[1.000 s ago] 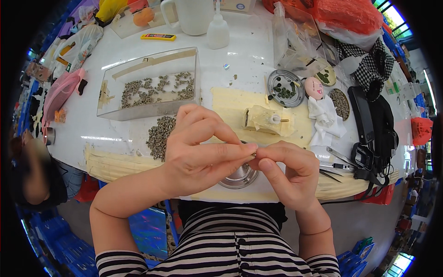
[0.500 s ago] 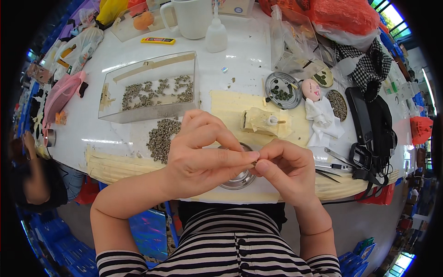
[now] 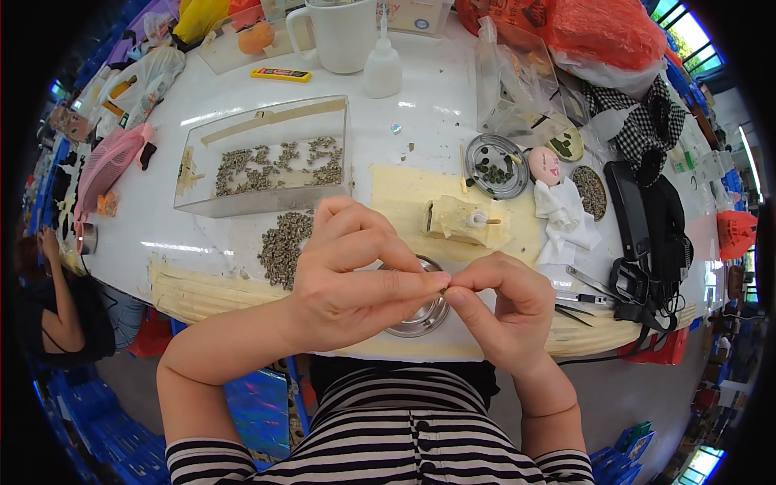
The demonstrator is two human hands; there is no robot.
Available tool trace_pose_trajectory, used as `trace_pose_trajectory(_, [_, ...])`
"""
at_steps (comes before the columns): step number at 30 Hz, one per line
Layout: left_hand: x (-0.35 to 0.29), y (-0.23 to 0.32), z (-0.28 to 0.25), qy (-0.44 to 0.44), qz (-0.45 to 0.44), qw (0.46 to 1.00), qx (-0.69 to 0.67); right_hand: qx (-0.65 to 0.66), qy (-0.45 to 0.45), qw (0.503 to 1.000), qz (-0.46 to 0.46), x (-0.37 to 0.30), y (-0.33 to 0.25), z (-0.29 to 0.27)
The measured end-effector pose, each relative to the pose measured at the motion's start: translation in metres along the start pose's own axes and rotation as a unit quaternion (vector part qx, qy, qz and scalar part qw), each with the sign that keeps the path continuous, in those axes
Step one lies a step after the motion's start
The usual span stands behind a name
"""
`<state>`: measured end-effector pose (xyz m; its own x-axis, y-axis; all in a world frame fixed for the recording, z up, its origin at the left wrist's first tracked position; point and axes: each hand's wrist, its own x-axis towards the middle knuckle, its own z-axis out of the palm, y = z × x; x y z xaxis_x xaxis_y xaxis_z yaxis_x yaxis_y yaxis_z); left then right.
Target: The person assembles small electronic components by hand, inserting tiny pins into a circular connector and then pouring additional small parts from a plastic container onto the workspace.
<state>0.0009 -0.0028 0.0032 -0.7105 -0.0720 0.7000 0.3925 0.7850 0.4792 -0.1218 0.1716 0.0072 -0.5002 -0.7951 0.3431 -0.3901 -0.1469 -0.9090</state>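
Over the table's near edge, my left hand (image 3: 349, 279) and my right hand (image 3: 508, 314) meet fingertip to fingertip. Both are closed in a pinch around a tiny brownish piece (image 3: 444, 293), mostly covered by the fingers, so its kind cannot be made out. Below them, partly hidden by my left hand, sits a round shiny metal dish (image 3: 428, 321). A heap of small metal parts (image 3: 281, 249) lies beside my left hand. Beyond my right hand stands a block wrapped in masking tape (image 3: 453, 225), with a short brass-coloured pin on a white fitting.
A clear box (image 3: 279, 200) holds more small parts. Around the table are a white squeeze bottle (image 3: 382, 71), a white pitcher (image 3: 343, 40), a round dish with dark green pieces (image 3: 495, 191), white cloth (image 3: 566, 212), tweezers and a cutter (image 3: 584, 297). Another person (image 3: 65, 311) sits at far left.
My fingertips have shifted slightly around the tiny piece, and the right hand's fingers have tilted a little. The view has moved slightly. Both hands keep their pinch.
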Motion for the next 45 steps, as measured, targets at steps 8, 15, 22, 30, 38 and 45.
trace_pose_trajectory(8, [-0.001, 0.001, 0.001, 0.007, 0.008, 0.999, 0.037, -0.106, 0.026, 0.991, -0.083, 0.002, 0.002, 0.005])
trace_pose_trajectory(15, [-0.002, 0.002, 0.001, 0.016, 0.008, 0.998, 0.065, -0.190, 0.058, 0.971, -0.133, 0.002, 0.001, 0.008])
trace_pose_trajectory(22, [-0.002, 0.003, 0.003, 0.030, 0.012, 0.997, 0.075, -0.193, 0.051, 0.971, -0.134, 0.000, 0.000, 0.008])
trace_pose_trajectory(30, [-0.004, 0.004, 0.001, 0.027, 0.031, 0.996, 0.073, -0.058, 0.000, 0.998, -0.036, -0.001, 0.000, 0.003])
trace_pose_trajectory(38, [-0.002, 0.001, 0.001, 0.005, -0.009, 1.000, -0.001, -0.099, 0.053, 0.991, -0.071, 0.002, -0.010, -0.011])
trace_pose_trajectory(45, [-0.003, -0.003, 0.006, -0.117, -0.005, 0.993, -0.027, -0.296, 0.024, 0.933, -0.203, 0.076, -0.048, -0.052])
